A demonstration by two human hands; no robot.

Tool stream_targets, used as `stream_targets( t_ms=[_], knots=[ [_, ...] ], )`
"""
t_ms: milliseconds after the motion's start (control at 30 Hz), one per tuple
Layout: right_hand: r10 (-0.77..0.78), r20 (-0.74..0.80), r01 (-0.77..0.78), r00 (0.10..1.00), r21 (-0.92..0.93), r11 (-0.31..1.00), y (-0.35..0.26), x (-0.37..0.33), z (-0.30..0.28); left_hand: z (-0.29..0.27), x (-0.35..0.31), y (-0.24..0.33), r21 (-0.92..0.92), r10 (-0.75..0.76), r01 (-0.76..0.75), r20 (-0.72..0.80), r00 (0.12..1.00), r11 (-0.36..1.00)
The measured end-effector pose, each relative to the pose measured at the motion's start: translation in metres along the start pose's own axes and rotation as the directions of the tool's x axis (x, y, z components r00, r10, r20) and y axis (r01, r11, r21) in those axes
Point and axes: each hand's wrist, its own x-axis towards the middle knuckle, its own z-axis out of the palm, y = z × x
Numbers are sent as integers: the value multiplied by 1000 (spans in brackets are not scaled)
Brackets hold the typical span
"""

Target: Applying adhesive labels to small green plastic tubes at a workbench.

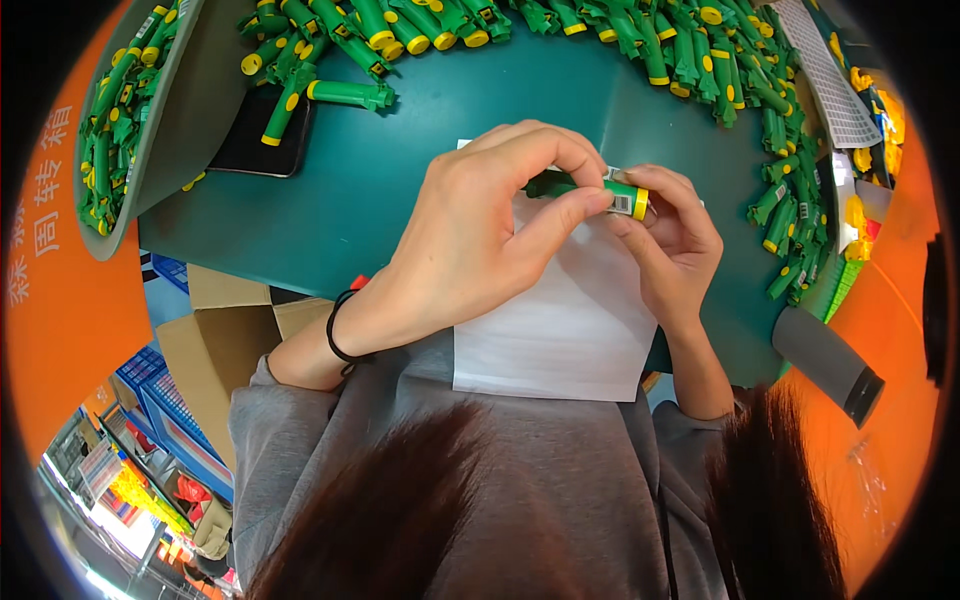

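Note:
Over the middle of the table, a green plastic tube with a yellow end [627,202] is held level between my hands. Fingers and thumb of my left hand [495,205] close round its green body from the left. At the yellow end, the thumb and fingertips of my right hand [675,245] pinch it. A small white label with dark print [620,203] shows on the tube, right by my left thumb. Beneath my hands lies a white paper sheet [550,345], hanging over the table's near edge.
Many similar green tubes [690,60] are piled along the far and right sides of the green table [400,160]. More fill a grey bin [190,100] at left. A dark phone-like slab [262,135], an open cardboard box [225,345] and a grey cylinder [825,360] are nearby.

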Motion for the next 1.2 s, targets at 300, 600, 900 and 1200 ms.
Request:
stream_targets(
  t_ms=[300, 600, 900, 1200],
  knots=[
    [-72, 14, 71, 997, 61, 996, 1, 0, -2, -1, 2, 4, 47, -50, 48, 31, 998, 998],
    [-36, 30, 36, 999, 4, 999, -2, -1, -4, -1, 2, 5, 111, -79, 75, 33, 996, 991],
    [97, 110, -104, 989, 53, 993, -9, -3, 1, 3, 6, -3, -164, -263, 314, 272, 926, 935],
    [-134, 210, 249, 968, -829, 501, -16, 28, -7, -152, -16, 33, 290, 129, 166, -775, 619, 943]
  ],
)
